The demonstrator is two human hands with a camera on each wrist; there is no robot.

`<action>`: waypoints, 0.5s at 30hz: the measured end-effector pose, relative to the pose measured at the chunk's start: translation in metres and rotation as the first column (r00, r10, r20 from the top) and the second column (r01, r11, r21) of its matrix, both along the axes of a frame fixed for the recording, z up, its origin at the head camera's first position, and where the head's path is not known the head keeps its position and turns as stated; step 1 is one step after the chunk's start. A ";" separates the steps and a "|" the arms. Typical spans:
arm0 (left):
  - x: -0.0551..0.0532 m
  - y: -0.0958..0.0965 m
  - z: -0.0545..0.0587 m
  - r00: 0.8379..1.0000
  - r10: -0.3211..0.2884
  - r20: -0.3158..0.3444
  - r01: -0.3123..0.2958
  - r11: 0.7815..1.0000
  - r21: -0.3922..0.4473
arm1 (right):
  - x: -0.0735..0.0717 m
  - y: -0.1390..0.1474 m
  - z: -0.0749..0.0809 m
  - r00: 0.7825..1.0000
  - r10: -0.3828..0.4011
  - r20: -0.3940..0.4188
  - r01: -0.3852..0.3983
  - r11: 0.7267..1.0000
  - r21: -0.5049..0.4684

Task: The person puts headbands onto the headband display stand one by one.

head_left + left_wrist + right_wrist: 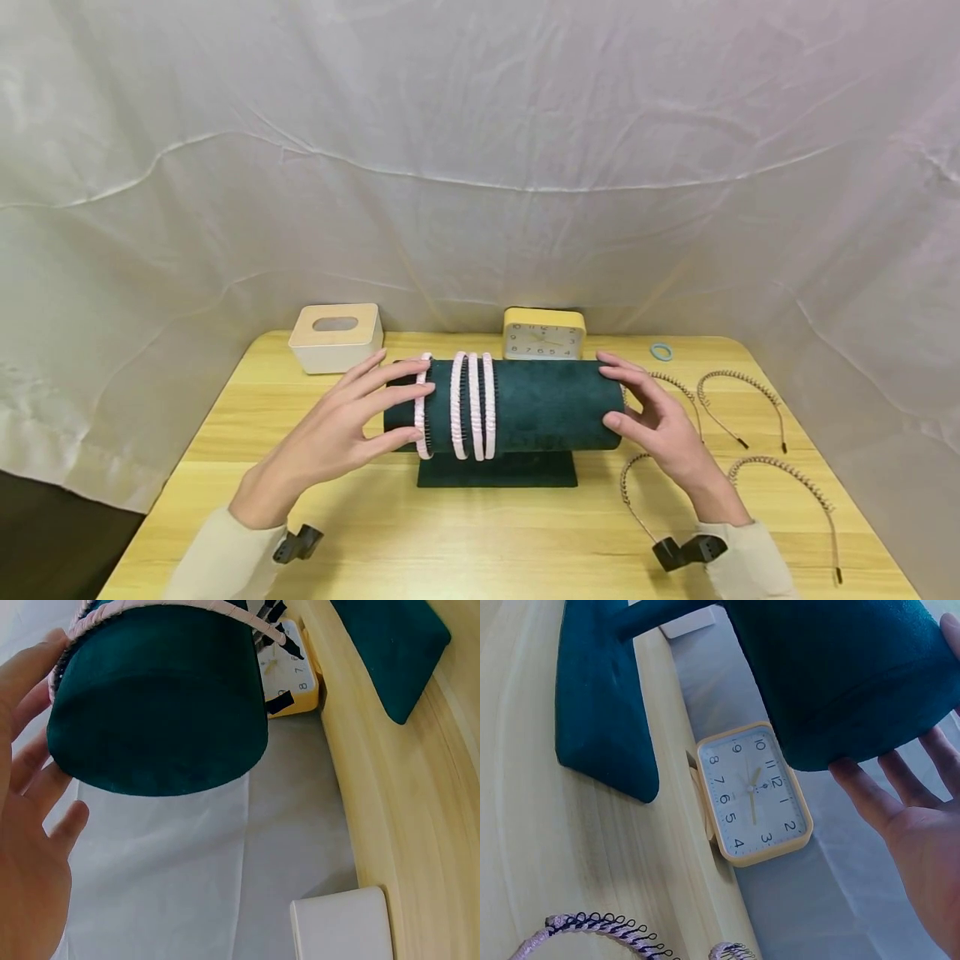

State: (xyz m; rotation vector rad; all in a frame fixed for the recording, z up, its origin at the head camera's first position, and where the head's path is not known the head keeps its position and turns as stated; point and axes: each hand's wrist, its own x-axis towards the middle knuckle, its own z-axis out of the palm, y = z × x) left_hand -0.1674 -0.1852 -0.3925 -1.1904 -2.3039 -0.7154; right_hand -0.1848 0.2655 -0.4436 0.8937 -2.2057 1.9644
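A dark green velvet headband display stand point(555, 404), with a horizontal roll on a flat base, stands at the middle of the table. Several pale pink wrapped headbands sit around the roll's left half. My left hand point(330, 425) holds the leftmost headband point(422, 417) at the roll's left end, thumb in front and fingers higher up; its little finger stands free in the left wrist view. At the opposite end, my right hand point(663, 425) grips the roll's edge between thumb and fingers. The right wrist view shows its fingertips point(847, 771) touching the rim of the round end.
Several thin coiled headbands point(783, 471) lie on the table at the right, some partly behind my right hand. Along the back are a white tissue box point(337, 337) with a wooden lid, a yellow clock point(543, 333) and a small blue ring point(661, 352). Pale cloth surrounds the table.
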 end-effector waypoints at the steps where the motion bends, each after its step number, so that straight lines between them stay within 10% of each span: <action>1: 0.000 0.001 0.000 1.000 0.000 -0.003 0.000 1.000 -0.001 | 0.000 0.000 0.000 1.000 0.001 0.001 -0.001 1.000 0.000; 15: -0.001 0.015 0.001 1.000 0.010 -0.004 -0.011 1.000 -0.023 | 0.001 0.000 0.001 1.000 0.004 0.003 -0.004 1.000 0.000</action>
